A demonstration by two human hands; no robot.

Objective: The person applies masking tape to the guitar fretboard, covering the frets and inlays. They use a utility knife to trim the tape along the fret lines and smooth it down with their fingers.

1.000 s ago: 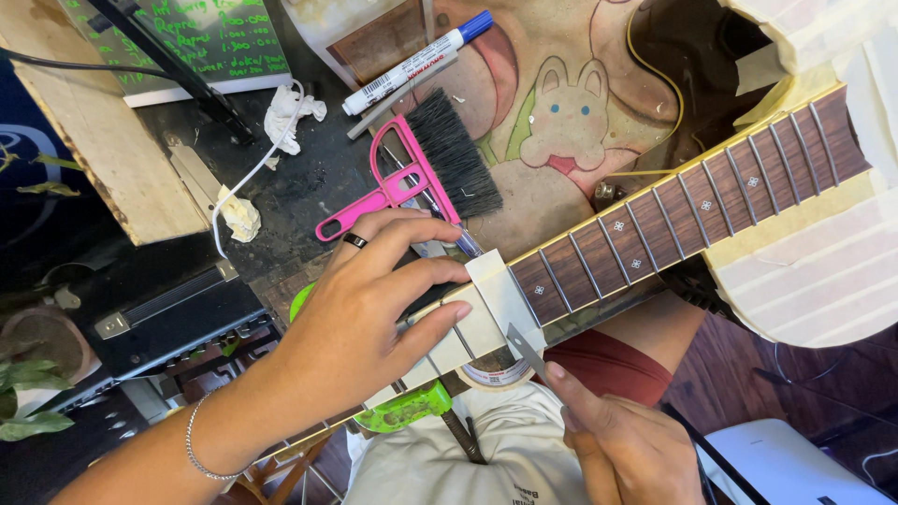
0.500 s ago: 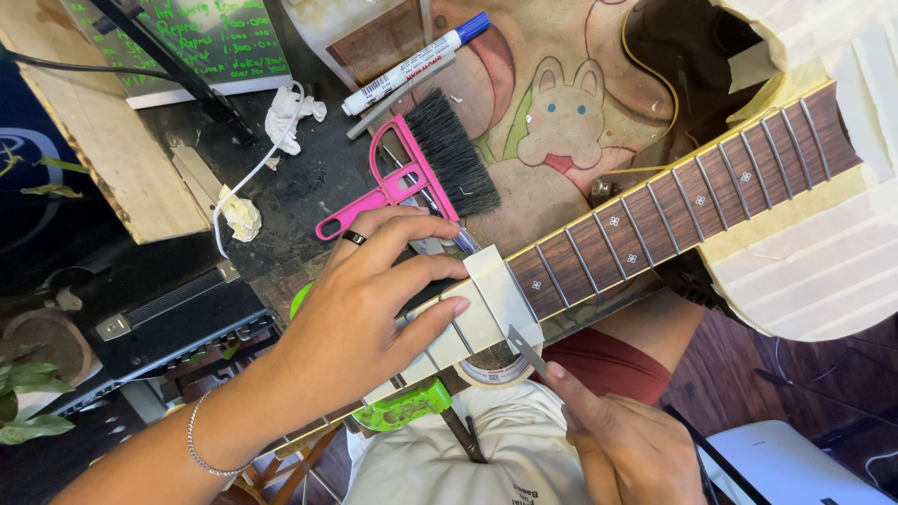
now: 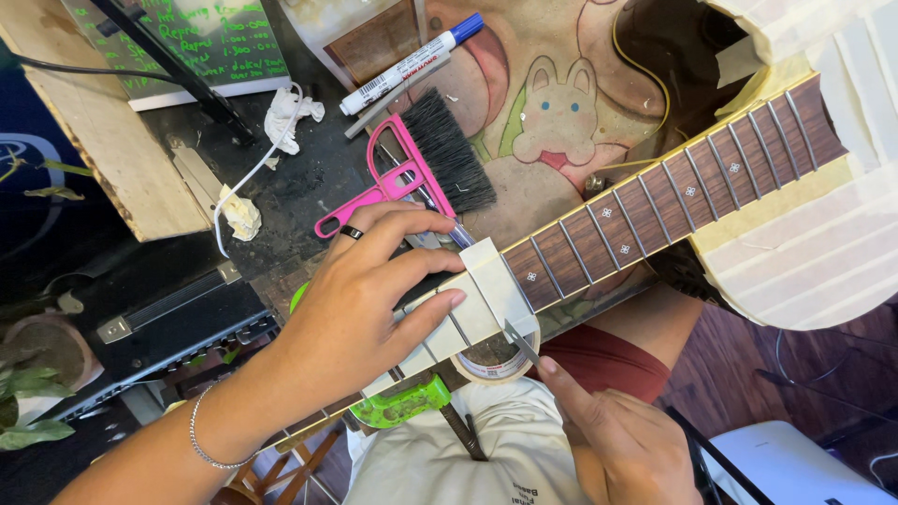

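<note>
We see the left hand [image 3: 360, 309] spread flat, pressing the taped guitar neck [image 3: 599, 234] that crosses the tabletop's [image 3: 309, 187] near edge. The right hand [image 3: 622, 444] pinches a small blade [image 3: 520, 342] at the tape's [image 3: 496, 285] edge, over a tape roll [image 3: 494, 360].

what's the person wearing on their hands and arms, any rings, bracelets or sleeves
The left hand has a dark band ring on one finger and a thin silver beaded bracelet at the wrist. That forearm is bare, with no sleeve. The right hand shows no ring, glove or sleeve in view.
</note>
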